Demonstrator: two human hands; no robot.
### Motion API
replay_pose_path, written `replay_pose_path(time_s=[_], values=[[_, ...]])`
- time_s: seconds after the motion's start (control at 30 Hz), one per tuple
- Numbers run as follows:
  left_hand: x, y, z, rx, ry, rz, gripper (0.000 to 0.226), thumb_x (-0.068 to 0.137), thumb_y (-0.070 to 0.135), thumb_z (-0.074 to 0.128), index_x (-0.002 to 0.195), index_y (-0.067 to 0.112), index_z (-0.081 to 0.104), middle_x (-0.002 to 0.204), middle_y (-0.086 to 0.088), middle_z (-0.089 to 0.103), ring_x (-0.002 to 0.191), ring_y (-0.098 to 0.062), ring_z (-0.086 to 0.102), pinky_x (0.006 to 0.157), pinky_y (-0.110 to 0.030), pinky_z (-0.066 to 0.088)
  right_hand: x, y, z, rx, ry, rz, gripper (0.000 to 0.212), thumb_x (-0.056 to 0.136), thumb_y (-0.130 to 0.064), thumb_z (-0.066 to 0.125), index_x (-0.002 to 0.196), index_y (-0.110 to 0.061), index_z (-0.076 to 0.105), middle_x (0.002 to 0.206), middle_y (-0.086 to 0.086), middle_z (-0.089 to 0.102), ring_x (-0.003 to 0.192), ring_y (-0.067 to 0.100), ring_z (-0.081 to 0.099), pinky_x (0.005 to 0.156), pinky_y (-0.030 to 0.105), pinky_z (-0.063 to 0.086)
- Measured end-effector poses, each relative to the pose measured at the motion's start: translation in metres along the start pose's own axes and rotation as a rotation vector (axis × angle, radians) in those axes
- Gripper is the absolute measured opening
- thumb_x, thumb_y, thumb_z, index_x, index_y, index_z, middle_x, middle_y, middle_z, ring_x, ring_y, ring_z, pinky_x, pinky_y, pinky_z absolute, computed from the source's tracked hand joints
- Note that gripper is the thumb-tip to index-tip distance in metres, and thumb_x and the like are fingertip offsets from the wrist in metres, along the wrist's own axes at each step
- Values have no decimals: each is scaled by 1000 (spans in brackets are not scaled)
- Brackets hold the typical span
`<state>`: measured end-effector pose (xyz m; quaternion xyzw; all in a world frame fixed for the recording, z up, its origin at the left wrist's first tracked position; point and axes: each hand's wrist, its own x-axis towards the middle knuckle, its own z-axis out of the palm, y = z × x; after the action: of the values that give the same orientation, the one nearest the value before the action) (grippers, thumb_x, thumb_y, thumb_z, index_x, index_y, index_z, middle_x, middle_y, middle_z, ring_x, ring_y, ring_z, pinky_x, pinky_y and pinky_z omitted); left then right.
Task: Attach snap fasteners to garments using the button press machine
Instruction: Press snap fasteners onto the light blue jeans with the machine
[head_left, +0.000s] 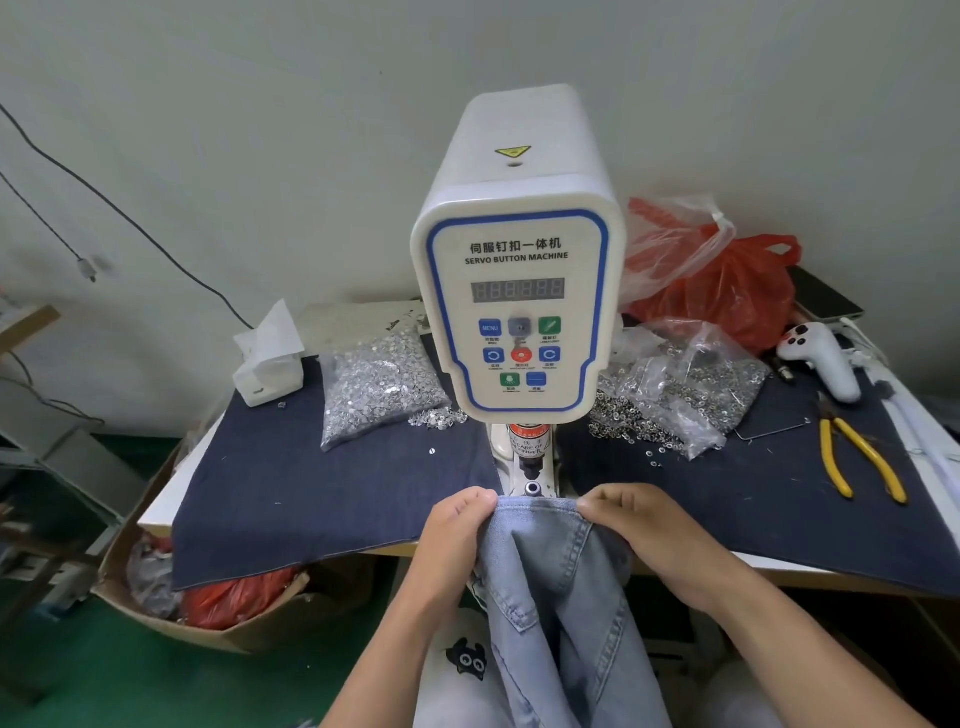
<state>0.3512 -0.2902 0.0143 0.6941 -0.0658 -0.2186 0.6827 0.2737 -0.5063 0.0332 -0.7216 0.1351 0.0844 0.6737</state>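
Observation:
A white servo button machine (519, 291) stands at the middle of the table, its press head (530, 462) hanging just above the lower die (532, 488). A light blue denim garment (550, 587) hangs from the table's front edge into my lap. Its top hem lies right in front of the die. My left hand (457, 530) pinches the hem's left corner. My right hand (639, 525) pinches the hem on the right. A clear bag of silvery snap caps (379, 389) lies left of the machine, and a bag of ring-shaped snap parts (675, 389) lies to its right.
A dark blue cloth (311, 499) covers the table. Yellow-handled pliers (857, 457), a white controller (821, 358) and a red plastic bag (727, 291) sit at the right. A tissue box (270, 364) stands at the back left. A cardboard box (171, 592) with scraps is under the table's left side.

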Motion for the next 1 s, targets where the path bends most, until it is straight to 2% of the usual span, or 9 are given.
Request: replay_pose_path(time_s=[0.1,0.17,0.23,0.33,0.43,0.5,0.63,0.77,1.0], values=[[5,-3,0,-14,3,-16,42,86,40,62,74,2,51,80,-9,50,80,-22,43,75,-38,35,2,-3,1,9,-1,1,41,91,-39,66,85,1,62,74,13,54,71,23,46,65,35,36],[7,-3,-1,-14,31,-51,35,83,39,60,66,10,49,65,-4,45,63,-17,42,59,-28,37,4,-5,2,29,2,-5,53,80,-50,66,86,3,59,77,13,55,74,22,47,71,38,36],[8,-4,-1,-40,44,-78,31,78,39,61,63,16,49,58,1,41,51,-13,36,47,-24,30,5,-5,3,55,5,-23,52,81,-50,67,85,2,59,78,11,55,75,21,47,73,38,35],[8,-7,-3,-90,40,-65,33,77,41,63,65,15,47,63,-2,39,55,-15,34,50,-29,26,9,0,2,72,9,-57,36,97,-33,65,82,-1,61,77,9,58,76,21,50,74,37,37],[7,-12,-6,-115,29,-39,38,78,43,65,64,20,38,64,1,33,58,-14,28,54,-34,19,12,3,3,45,8,-87,30,100,-26,62,74,-14,66,72,1,59,72,13,52,71,32,40],[7,-11,-6,-105,25,-27,39,77,43,66,64,23,35,65,3,31,58,-12,26,52,-31,18,15,3,5,32,9,-97,30,100,-26,62,72,-17,67,70,-3,59,70,8,52,68,29,40],[9,-11,-5,-131,37,-29,36,75,43,68,63,24,40,64,2,35,57,-11,30,53,-30,22,20,5,6,25,30,-91,31,101,-26,61,84,0,66,74,4,59,73,13,51,69,29,40],[13,-13,-5,-122,61,-50,32,80,39,65,62,24,44,65,0,39,59,-13,33,55,-31,25,23,5,5,55,39,-61,31,100,-27,62,73,-14,70,65,-3,62,58,5,54,49,14,39],[14,-15,-5,-119,50,-54,32,79,41,66,59,25,47,64,3,42,58,-10,37,53,-26,31,27,8,8,109,60,-15,33,99,-32,65,69,-18,71,64,-2,63,55,4,55,46,15,40]])
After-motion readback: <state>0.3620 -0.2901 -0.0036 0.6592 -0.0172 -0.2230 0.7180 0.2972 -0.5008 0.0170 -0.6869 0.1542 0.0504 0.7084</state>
